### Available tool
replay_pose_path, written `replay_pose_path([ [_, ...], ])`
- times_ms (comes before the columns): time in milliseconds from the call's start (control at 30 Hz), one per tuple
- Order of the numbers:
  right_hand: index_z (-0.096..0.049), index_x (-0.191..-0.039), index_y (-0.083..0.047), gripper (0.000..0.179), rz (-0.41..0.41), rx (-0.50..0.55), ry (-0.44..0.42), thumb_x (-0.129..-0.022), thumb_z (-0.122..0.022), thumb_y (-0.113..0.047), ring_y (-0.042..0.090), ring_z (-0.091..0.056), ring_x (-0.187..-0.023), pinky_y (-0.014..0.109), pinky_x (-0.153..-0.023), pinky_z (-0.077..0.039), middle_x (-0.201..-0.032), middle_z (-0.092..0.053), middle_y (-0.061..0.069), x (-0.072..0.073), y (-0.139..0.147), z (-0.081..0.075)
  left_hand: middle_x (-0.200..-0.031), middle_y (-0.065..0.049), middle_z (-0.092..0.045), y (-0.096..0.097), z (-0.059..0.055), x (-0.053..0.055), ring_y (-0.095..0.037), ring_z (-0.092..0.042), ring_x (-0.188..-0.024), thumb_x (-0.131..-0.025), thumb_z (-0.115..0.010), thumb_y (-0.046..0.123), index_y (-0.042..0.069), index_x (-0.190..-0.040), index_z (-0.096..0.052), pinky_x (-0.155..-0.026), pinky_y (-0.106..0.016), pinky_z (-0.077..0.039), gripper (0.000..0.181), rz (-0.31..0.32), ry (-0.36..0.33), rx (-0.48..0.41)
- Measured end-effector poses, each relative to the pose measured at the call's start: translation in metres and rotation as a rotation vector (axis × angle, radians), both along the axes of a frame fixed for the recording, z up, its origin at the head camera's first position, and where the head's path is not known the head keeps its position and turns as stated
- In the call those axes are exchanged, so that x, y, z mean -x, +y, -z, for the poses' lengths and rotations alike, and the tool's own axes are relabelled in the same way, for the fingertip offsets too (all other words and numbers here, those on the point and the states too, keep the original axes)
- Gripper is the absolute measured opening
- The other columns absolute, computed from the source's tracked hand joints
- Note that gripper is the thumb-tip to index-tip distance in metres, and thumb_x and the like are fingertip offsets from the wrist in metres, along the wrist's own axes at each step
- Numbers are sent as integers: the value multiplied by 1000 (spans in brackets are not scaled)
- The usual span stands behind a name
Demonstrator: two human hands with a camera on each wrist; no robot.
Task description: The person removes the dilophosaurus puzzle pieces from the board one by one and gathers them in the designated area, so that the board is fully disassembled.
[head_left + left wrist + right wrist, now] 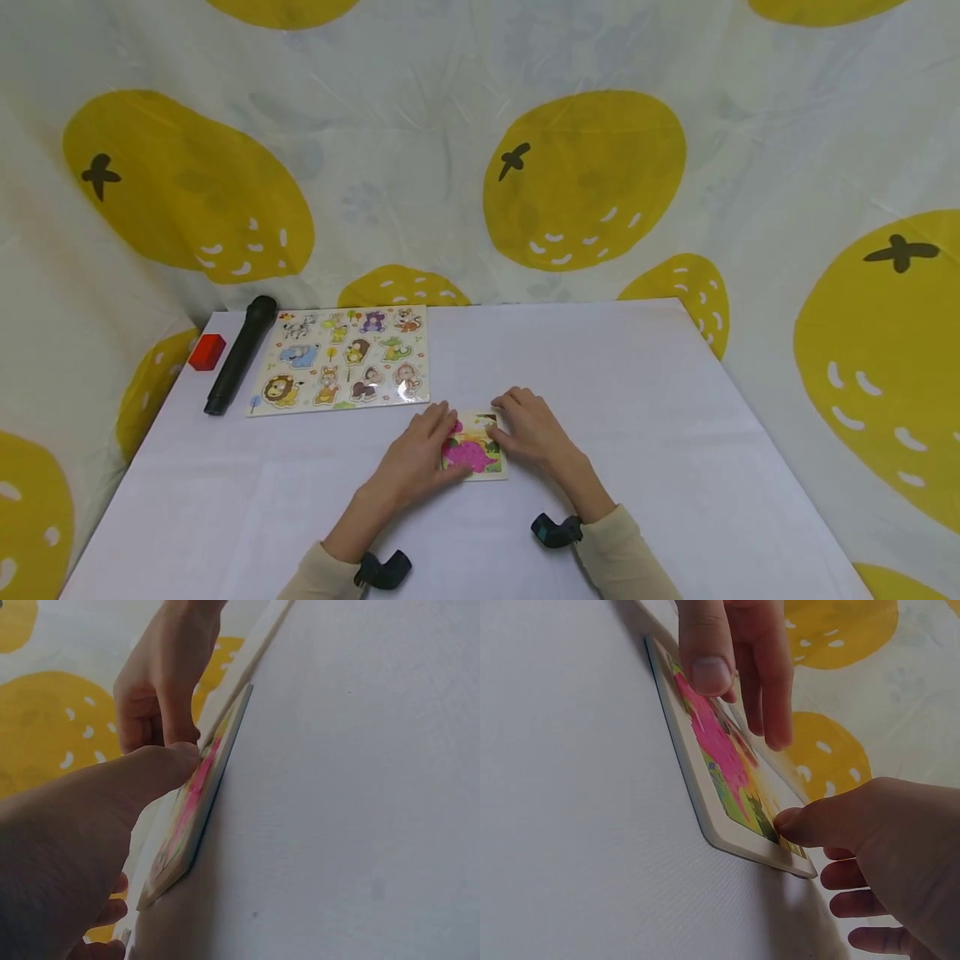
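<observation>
A small square dinosaur puzzle (474,457), a pink dinosaur picture within a pale frame, lies flat on the white table between both hands. My left hand (415,458) is at its left side, thumb stretched over the picture and the other fingers along the left edge. At the upper right is my right hand (534,429); in the right wrist view its thumb (799,823) rests on the picture near the frame, while its other fingers lie loosely beyond the edge. Part of the puzzle is hidden under the left hand in the head view.
Behind and left of the puzzle lies a larger animal puzzle board (386,397). Beside it are a black rod-shaped object (242,357) and a red block (207,352). A curtain with yellow fruit prints (585,183) hangs behind the white-covered table (637,392).
</observation>
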State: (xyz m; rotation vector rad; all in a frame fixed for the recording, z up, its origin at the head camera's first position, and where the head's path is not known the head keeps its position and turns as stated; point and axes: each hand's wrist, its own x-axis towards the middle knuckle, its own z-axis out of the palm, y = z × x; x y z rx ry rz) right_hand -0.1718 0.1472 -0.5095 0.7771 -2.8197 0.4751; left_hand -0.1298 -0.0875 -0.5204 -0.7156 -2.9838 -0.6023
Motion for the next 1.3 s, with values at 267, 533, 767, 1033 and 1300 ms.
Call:
replay_pose_path([
  [267,-71,-103,-12,30,-20,28,2,-83,-79,-33,23,-59,-93,40,-81,-51,-100,-64,3,0,2,4,-159,-13,-39,2,6,-1,-32,-33,-150,-87,-67,63,7,-148,-49,-121,-51,-33,85,34,14,35],
  [533,-72,-101,-13,28,-2,44,-36,-83,-79,-34,22,-58,-95,40,-82,-51,-100,-63,2,0,1,6,-159,-13,-40,4,8,-3,-31,-35,-150,-89,-63,63,6,-146,-50,-121,-51,-32,81,53,30,54],
  [767,-72,-100,-13,28,11,48,-58,-83,-79,-34,22,-58,-95,39,-83,-51,-99,-62,2,1,1,5,-160,-11,-39,9,9,-6,-29,-34,-151,-91,-60,62,8,-147,-50,-122,-47,-31,78,46,33,60],
  [1033,-73,-100,-11,28,42,71,-110,-83,-80,-33,21,-59,-95,38,-84,-53,-99,-62,2,-1,-1,3,-156,-10,-45,14,10,-9,-30,-38,-148,-94,-61,54,10,-144,-54,-120,-48,-35,67,80,79,78],
  [1300,-74,-101,-11,28,81,85,-171,-84,-80,-33,19,-59,-95,37,-86,-54,-99,-61,1,-2,-4,1,-157,-11,-43,16,11,-10,-33,-36,-149,-96,-58,53,20,-143,-57,-121,-48,-33,57,83,79,83],
])
